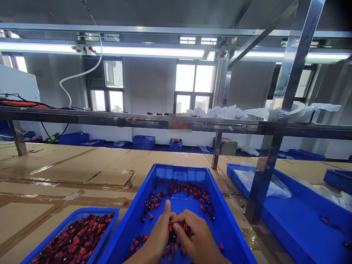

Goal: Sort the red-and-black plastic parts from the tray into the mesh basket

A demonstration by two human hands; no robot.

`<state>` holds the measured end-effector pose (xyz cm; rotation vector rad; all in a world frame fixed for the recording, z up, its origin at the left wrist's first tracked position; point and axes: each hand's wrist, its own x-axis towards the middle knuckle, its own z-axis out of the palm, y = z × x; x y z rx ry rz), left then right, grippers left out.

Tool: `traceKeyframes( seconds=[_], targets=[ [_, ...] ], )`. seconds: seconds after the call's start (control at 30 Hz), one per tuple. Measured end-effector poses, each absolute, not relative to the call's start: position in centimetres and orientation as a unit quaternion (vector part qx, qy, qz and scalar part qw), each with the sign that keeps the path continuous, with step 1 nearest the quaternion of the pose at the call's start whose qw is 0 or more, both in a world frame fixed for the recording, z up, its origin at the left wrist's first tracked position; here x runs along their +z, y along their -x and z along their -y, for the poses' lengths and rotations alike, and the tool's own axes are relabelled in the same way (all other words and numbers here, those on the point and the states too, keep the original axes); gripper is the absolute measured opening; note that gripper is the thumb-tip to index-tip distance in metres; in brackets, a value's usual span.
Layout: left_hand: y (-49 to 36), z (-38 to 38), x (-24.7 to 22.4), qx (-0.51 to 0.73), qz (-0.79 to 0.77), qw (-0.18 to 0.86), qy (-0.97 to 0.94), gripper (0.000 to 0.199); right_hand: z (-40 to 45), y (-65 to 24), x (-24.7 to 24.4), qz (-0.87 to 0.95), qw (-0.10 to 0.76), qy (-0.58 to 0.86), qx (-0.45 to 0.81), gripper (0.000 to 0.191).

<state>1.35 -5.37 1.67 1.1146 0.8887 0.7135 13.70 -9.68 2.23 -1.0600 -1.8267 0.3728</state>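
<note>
Hands [176, 236], cut off at the wrists, pinch red-black pieces [171, 228] in their fingers, partly hiding them.

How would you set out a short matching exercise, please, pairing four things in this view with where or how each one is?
Things
1. Left hand and right hand
2. Blue basket
3. Clear plastic bag
4. White cable

Places and states
A. Lying in the blue tray on the right
B. Hanging in a curve above the metal shelf's front bar
C. Close together over the middle blue tray
D. Filled with dark red pieces

Right pairs: 1-C, 2-D, 3-A, 4-B
</note>
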Motion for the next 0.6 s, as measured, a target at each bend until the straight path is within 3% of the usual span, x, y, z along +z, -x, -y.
traceKeyframes(
  seconds=[0.27,0.47,0.6],
  targets=[
    [-1.08,4.3,1.26,0.356,-0.377,0.683,-0.514,0.067,9.64,-13.61,1.51,0.733,0.473,0.465,0.151,0.01],
    [-0.82,4.8,1.43,0.391,-0.385,0.646,-0.531,0.062,9.6,-13.41,1.76,0.687,0.44,0.556,0.16,0.022],
    [-0.91,4.78,1.17,0.381,-0.385,0.646,-0.538,0.061,9.74,-13.11,2.02,0.681,0.459,0.537,0.195,0.013]
  ],
)
